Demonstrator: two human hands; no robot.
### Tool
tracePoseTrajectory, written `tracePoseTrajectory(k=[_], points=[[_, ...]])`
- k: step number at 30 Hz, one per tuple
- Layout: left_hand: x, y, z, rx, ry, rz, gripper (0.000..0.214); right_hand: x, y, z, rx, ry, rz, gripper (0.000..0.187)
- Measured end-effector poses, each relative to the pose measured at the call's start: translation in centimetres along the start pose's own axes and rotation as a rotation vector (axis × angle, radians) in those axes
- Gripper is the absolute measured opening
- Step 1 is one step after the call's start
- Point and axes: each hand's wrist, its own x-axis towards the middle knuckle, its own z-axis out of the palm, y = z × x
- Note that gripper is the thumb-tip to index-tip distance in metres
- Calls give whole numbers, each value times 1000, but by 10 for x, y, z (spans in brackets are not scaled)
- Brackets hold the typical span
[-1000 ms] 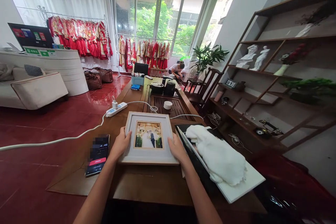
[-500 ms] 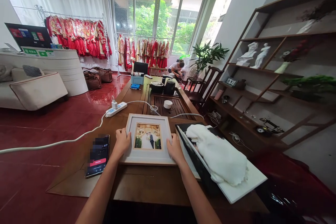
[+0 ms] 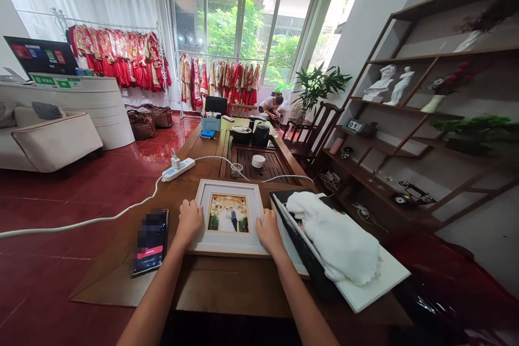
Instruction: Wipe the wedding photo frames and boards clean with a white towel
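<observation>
A white picture frame (image 3: 251, 200) with a wedding photo (image 3: 228, 214) inside lies in front of me over the brown wooden table (image 3: 211, 292). My left hand (image 3: 190, 221) grips its left side, fingers curled on the edge. On the opposite side my right hand (image 3: 268, 231) closes round the right edge. A phone (image 3: 151, 243) with a lit screen rests left of my left forearm. To the right of my right hand, a crumpled white cloth (image 3: 336, 240) lies on a stack of flat white and black boards (image 3: 375, 286).
A power strip (image 3: 178, 170) and white cable cross the table beyond the frame. Farther off are a tea tray (image 3: 279, 170) with a white cup (image 3: 258, 161), a black pot (image 3: 260, 134) and a blue box (image 3: 211, 123). A person (image 3: 272, 105) bends near the window. Shelves (image 3: 405, 102) stand right.
The far edge of the picture frame sits slightly lower in view, as if tipped a little flatter. Both hands keep their hold; the phone and cloth stay put.
</observation>
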Motion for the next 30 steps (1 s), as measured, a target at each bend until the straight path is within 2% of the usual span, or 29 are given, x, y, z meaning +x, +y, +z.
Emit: tracePoseTrajectory(k=[8,14,17,20,22,24,27,30], points=[[3,-6,8,38,1,10,31,2,-4,-2,-86,-49,2,14],[1,-8,10,42,1,6,31,1,-7,-10,-126,-100,-18,22],[1,-8,11,36,5,8,32,-1,-9,-13,-151,-115,-21,31],[-1,-7,9,29,11,14,36,-3,-14,-21,-175,-113,-28,48],[-3,-7,6,26,17,23,40,-6,-20,-32,-196,-101,-71,55],[-5,-6,3,25,24,28,45,-10,-28,-50,-235,-69,-152,54],[-12,-3,-3,50,65,31,51,-17,-37,-85,-320,24,-264,46],[-22,0,-8,116,172,81,52,-22,-38,-126,-422,123,-348,47]])
